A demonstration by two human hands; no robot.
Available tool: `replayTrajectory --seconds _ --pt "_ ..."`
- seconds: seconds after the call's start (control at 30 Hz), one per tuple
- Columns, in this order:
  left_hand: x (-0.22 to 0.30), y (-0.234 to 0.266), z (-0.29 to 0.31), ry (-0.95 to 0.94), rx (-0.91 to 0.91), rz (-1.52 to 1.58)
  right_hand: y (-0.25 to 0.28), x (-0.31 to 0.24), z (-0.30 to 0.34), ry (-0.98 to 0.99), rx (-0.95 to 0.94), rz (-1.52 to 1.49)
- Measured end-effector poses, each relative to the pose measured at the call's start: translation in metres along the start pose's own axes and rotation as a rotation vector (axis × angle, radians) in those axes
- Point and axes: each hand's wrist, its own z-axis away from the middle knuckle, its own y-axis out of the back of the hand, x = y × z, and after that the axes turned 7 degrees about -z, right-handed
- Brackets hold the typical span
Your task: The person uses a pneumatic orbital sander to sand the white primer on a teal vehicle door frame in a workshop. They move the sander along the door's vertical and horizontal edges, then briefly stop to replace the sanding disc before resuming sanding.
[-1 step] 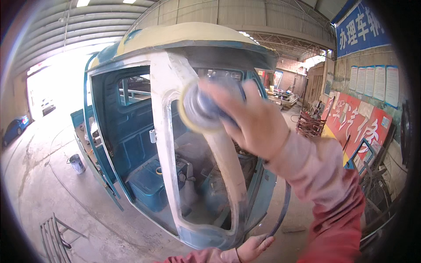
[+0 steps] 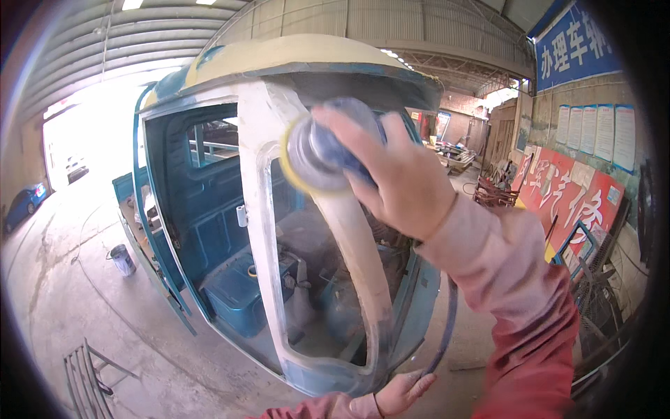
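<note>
My right hand (image 2: 412, 185) is wrapped round the top of a round sander (image 2: 322, 150) with a dark body and a yellow-edged pad. The pad rests against, or very close to, the pale front pillar (image 2: 349, 230) of a vehicle cab (image 2: 230, 286); the exact contact is hidden. The cab is blue, with whitish sanded or filled patches and a cream roof (image 2: 307, 54). Low in front, my left hand (image 2: 401, 394) is closed round a dark hose (image 2: 447, 328) that rises behind my right forearm. The hose's join with the sander is hidden.
A metal bucket (image 2: 121, 260) and a metal rack (image 2: 89, 380) stand on the floor at left. A blue car (image 2: 28, 200) is near the bright doorway. On the right, a red sign board (image 2: 569, 199) and a loose window frame (image 2: 578, 244) lean by the wall.
My right hand and the sander have shifted slightly up and to the left along the pillar. My left hand stays closed on the hose, nearly still.
</note>
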Motion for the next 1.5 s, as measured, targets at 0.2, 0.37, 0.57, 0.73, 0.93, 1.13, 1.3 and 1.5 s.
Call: replayTrajectory --seconds 0.2,0.37,0.57,0.73,0.93,1.13,1.3,1.5 --pt "-0.036 -0.039 -0.011 0.055 -0.216 -0.034 0.028 -0.014 0.078 0.006 -0.273 -0.033" --pt "-0.029 -0.045 0.0 0.176 -0.129 -0.015 0.027 -0.024 0.095 0.134 -0.239 0.003" --pt "-0.001 -0.018 -0.012 -0.022 0.042 -0.032 0.002 0.018 0.013 -0.009 0.063 -0.115" --pt "-0.016 -0.043 -0.005 0.159 -0.106 -0.089 0.026 -0.005 0.101 0.046 -0.212 -0.142" --pt "-0.016 -0.045 -0.009 0.173 0.0 -0.019 0.012 0.004 0.086 0.016 -0.166 -0.055" --pt "-0.036 -0.035 -0.024 0.143 -0.023 -0.079 0.002 0.031 0.049 -0.061 -0.022 -0.242" --pt "-0.075 -0.063 -0.001 0.2 -0.049 -0.178 0.02 -0.003 0.155 0.102 -0.184 -0.119" --pt "-0.054 -0.053 -0.016 0.179 0.018 -0.163 0.003 0.007 0.109 0.001 -0.055 -0.089"
